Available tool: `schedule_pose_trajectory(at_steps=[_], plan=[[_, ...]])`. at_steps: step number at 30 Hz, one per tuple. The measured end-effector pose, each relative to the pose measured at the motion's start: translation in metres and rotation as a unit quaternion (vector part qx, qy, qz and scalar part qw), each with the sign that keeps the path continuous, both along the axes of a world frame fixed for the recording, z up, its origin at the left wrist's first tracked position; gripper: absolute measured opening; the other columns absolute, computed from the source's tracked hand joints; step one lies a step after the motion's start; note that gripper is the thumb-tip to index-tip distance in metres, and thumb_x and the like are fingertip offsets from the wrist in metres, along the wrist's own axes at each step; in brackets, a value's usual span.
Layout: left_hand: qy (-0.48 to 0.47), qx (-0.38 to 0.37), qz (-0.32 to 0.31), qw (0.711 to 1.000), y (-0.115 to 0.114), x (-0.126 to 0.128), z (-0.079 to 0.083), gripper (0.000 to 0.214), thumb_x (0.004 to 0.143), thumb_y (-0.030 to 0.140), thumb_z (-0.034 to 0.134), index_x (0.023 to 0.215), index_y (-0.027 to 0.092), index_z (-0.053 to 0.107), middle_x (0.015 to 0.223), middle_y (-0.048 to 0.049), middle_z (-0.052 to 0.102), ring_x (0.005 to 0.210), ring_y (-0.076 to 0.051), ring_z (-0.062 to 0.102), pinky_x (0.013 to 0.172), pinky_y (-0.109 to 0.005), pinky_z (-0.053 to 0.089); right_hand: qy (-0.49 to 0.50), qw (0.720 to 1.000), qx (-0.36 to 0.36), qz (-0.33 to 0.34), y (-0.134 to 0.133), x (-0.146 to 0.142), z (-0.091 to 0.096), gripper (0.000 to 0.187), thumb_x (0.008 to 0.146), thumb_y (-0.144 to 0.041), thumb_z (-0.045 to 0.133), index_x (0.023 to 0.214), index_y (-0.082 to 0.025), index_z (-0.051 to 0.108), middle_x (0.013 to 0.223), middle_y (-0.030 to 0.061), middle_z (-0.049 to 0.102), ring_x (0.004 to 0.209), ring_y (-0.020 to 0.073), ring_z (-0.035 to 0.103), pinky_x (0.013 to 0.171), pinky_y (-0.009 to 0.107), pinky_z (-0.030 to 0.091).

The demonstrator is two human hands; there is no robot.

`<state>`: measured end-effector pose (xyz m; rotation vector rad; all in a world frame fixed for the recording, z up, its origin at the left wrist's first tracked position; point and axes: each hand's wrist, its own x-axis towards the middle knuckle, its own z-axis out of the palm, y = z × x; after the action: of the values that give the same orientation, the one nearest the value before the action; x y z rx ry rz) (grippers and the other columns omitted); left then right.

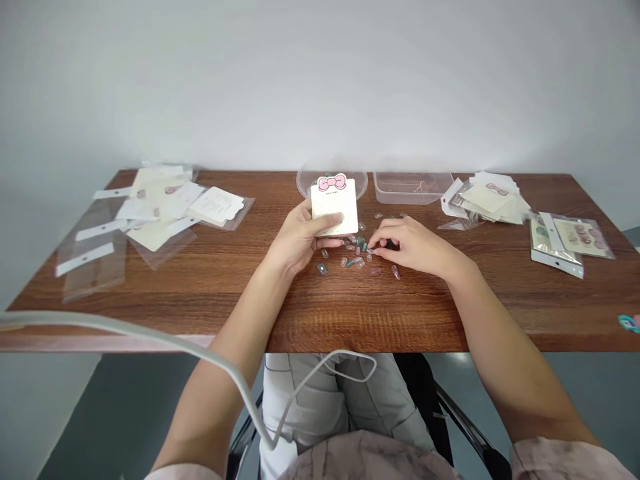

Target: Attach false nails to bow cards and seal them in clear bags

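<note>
My left hand point(299, 239) holds a white card point(334, 205) with a pink bow printed at its top, thumb pressed across the card's lower edge. My right hand point(407, 245) rests on the wooden table point(200, 293) just right of the card, fingertips pinched on a small piece I cannot make out. Several small press-on nails point(357, 260) in green, pink and clear lie scattered on the wood between and below both hands.
A round clear bowl point(305, 180) and a rectangular clear tray point(413, 187) stand behind the hands. Clear sleeves and white cards point(160, 207) pile at the left. Packed bags point(565, 240) and more cards point(487, 197) lie at the right. A white cable point(150, 337) crosses the front.
</note>
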<state>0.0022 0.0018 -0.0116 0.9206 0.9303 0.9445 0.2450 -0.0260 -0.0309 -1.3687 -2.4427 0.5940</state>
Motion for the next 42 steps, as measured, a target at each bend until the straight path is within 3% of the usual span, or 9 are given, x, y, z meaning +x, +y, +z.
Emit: schedule_pose_trajectory(at_steps=[8,18,27,31,35,42], plan=[[0.002,0.007,-0.005,1.0,0.0,-0.001,-0.001,0.049,0.072,0.018,0.087,0.115,0.014,0.065,0.11,-0.0104,0.08,0.073,-0.017,0.078,0.052,-0.02,0.063,-0.002,1.0,0.003,0.006,0.003,0.0,-0.007,0.013,0.097,-0.027,0.067,0.104,-0.028,0.079,0.095,0.0012,0.069,0.08,0.0171,0.062,0.096,0.047,0.04],[0.011,0.003,-0.004,1.0,-0.002,-0.001,0.002,0.05,0.072,0.016,0.085,0.118,0.014,0.065,0.115,-0.0112,0.078,0.076,-0.017,0.078,0.053,-0.02,0.062,0.013,0.999,-0.05,-0.007,0.004,0.0,-0.006,0.014,0.093,-0.036,0.069,0.097,-0.024,0.075,0.093,0.0033,0.068,0.084,0.0207,0.062,0.088,0.042,0.044],[0.004,-0.003,-0.01,1.0,-0.003,0.001,0.002,0.047,0.073,0.017,0.086,0.115,0.014,0.065,0.116,-0.011,0.077,0.079,-0.018,0.077,0.055,-0.022,0.064,0.123,0.987,0.069,-0.079,-0.006,-0.003,0.01,0.008,0.095,-0.031,0.065,0.095,-0.024,0.07,0.096,0.0044,0.071,0.089,0.0214,0.066,0.082,0.04,0.052],[0.015,-0.001,-0.013,1.0,-0.004,0.003,0.0,0.047,0.073,0.018,0.086,0.115,0.014,0.065,0.117,-0.0111,0.077,0.082,-0.018,0.077,0.056,-0.022,0.065,0.09,0.987,0.086,-0.098,-0.006,-0.003,0.009,0.005,0.093,-0.027,0.065,0.093,-0.024,0.068,0.097,0.0046,0.074,0.09,0.0235,0.069,0.085,0.044,0.052],[0.028,0.021,-0.015,0.999,-0.003,0.003,-0.005,0.049,0.075,0.019,0.085,0.119,0.015,0.063,0.122,-0.0122,0.076,0.089,-0.021,0.078,0.06,-0.023,0.065,0.079,0.986,0.115,-0.092,-0.005,-0.002,0.006,0.002,0.093,-0.025,0.066,0.092,-0.024,0.068,0.093,0.0035,0.072,0.086,0.0228,0.068,0.084,0.045,0.053],[0.031,0.036,-0.053,0.997,-0.004,0.004,-0.01,0.057,0.076,0.021,0.085,0.126,0.017,0.058,0.128,-0.0145,0.075,0.099,-0.026,0.078,0.068,-0.028,0.066,0.18,0.957,0.211,-0.086,-0.012,-0.012,0.006,0.005,0.095,-0.023,0.067,0.1,-0.024,0.07,0.092,0.0032,0.072,0.085,0.0196,0.068,0.08,0.038,0.057]])
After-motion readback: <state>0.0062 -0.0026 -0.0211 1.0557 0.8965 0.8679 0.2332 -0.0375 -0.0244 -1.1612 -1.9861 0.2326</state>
